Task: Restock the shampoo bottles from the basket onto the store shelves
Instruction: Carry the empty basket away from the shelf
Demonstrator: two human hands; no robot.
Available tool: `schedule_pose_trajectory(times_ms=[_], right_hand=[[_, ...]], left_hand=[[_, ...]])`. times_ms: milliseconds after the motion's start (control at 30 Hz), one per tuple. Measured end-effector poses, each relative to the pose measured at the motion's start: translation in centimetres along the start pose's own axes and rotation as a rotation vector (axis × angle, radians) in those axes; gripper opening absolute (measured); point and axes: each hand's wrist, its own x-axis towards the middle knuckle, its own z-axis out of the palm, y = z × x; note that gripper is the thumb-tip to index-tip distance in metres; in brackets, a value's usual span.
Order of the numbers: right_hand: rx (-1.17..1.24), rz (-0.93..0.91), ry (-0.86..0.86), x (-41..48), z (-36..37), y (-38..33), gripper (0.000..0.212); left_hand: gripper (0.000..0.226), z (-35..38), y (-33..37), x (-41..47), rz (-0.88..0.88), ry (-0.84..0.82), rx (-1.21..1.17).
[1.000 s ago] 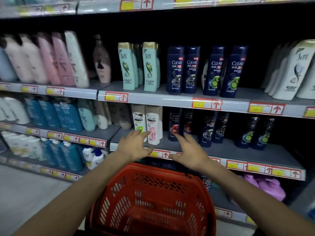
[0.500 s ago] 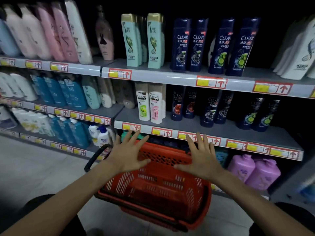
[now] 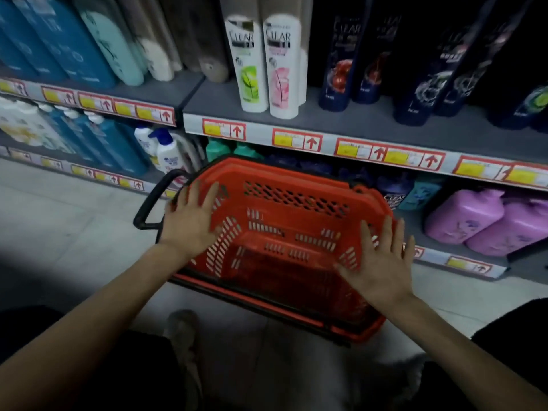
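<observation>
One red basket is seen low in front of the bottom shelf. Two white CLEAR bottles are stood upright, side by side, on the grey shelf above it. Dark blue bottles are ranked to their right, and two purple jugs are kept lower right. Both hands are held flat, fingers straight and spread, nothing grasped. The left hand is placed over the basket's left rim and the right hand over its right rim. The basket is moulded in perforated plastic, with a black loop handle at its left.
</observation>
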Motion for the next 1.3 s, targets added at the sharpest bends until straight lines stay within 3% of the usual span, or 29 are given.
schedule_pose_trajectory(times_ms=[200,367,500,600,800,933,1067,1233,1300], right_hand=[[-0.002,0.054,0.105,-0.8,0.4,-0.5,0.086],[0.109,0.148,0.098,-0.7,0.8,0.4,0.09],[0.192,0.242,0.115,-0.1,0.1,0.4,0.098],[0.357,0.392,0.093,0.7,-1.0,0.8,0.108],[0.392,0.544,-0.011,2.0,-1.1,0.7,0.105],[0.481,0.632,-0.115,2.2,-1.6,1.2,0.094],[0.622,0.791,-0.249,1.7,-3.6,-0.2,0.06],[0.702,0.883,-0.422,1.5,-7.5,-1.0,0.048],[0.757,0.901,-0.418,1.3,-9.3,0.2,0.043]], left_hand=[[0.087,1.7,0.6,1.2,-0.175,-0.048,-0.005],[0.081,1.2,-0.2,3.4,-0.411,0.01,-0.156],[0.085,2.0,0.3,3.5,-0.443,0.011,-0.209],[0.074,2.0,0.5,3.8,-0.52,-0.016,-0.307],[0.061,1.5,0.7,4.5,-0.598,-0.053,-0.304],[0.06,0.4,0.4,5.1,-0.618,-0.147,-0.34],[0.065,-0.7,-0.7,5.6,-0.645,-0.224,-0.509],[0.065,-6.5,-2.1,4.2,-0.732,-0.365,-0.62],[0.084,-8.4,-3.0,3.2,-0.753,-0.443,-0.639]])
